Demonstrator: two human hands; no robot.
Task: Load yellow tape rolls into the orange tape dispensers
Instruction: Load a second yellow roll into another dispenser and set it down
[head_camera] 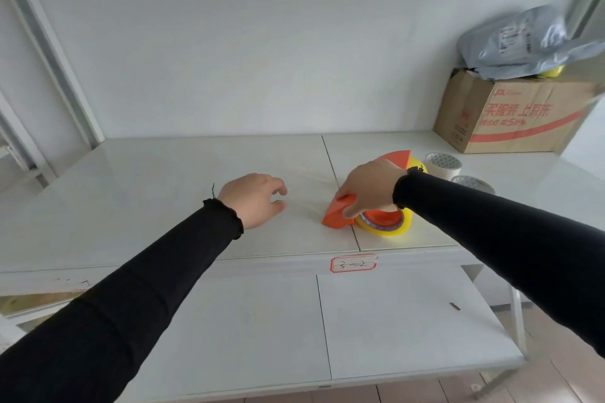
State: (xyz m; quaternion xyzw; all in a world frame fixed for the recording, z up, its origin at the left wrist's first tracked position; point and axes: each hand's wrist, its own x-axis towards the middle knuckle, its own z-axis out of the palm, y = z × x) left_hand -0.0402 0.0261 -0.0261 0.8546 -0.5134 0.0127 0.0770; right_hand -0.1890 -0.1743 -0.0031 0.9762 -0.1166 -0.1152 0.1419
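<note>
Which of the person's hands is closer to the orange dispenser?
The right. The right hand lies on the dispenser, fingers gripping its near end. The left hand hangs over the table to the dispenser's left, apart from it, fingers loosely curled.

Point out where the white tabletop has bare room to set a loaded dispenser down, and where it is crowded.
Bare: the table left of the left hand, and the lower shelf. Crowded: right of the orange dispenser under the right hand, white rolls and a cardboard box.
</note>
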